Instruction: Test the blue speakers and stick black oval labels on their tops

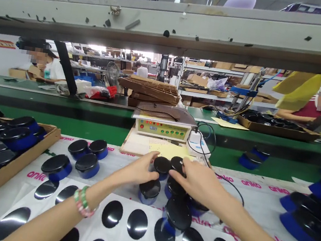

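Observation:
In the head view, my left hand (pixel 143 168) curls its thumb and fingers around the left side of a round blue piece with a glossy black top (pixel 162 164). My right hand (pixel 195 178) closes over a similar black-topped piece (pixel 177 163) just to the right, its thumb toward the left. Nearer me, several more such pieces are grouped under and around the hands, including a tilted piece (pixel 178 212) and a lower-left piece (pixel 149 189). A white sheet with glossy black discs (pixel 137 224) lies below my wrists. My right palm partly hides some pieces.
A cardboard tray (pixel 51 138) of similar pieces stands left, with several loose pieces (pixel 57 165) beside it. A control box (pixel 162 127) with a cable sits ahead. Stacked pieces (pixel 308 219) stand right. A shelf beam (pixel 174 28) crosses above. Two people sit across the green bench (pixel 100 121).

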